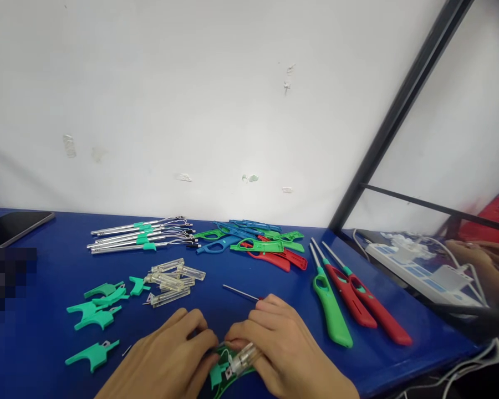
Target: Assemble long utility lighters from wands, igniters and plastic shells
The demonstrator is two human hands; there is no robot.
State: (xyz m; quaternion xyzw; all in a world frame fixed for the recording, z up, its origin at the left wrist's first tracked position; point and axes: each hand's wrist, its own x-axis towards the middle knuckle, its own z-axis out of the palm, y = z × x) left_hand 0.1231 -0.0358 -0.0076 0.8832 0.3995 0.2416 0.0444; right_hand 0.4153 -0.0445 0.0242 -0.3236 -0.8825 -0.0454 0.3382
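Note:
At the front edge, my left hand [166,354] has its fingers closed at the left side of a green lighter casing half [221,392]. My right hand [285,349] grips the same casing from the right, its fingers round a clear fuel tank [245,359] lying over it. A teal trigger [217,376] and a thin white wire show between the hands. Most of the casing is hidden by my fingers and the frame's bottom edge. Just beyond my right hand lies a thin metal shaft [240,292], perhaps a screwdriver, its near end hidden.
Several loose teal triggers [93,356] lie left, near a pile of clear tanks [170,296]. Behind are metal lighter tubes [128,245] and coloured casing halves [258,245]. Assembled lighters [331,310] lie right. A phone [19,227], power strip [424,277] and another person's hands [480,266] are farther out.

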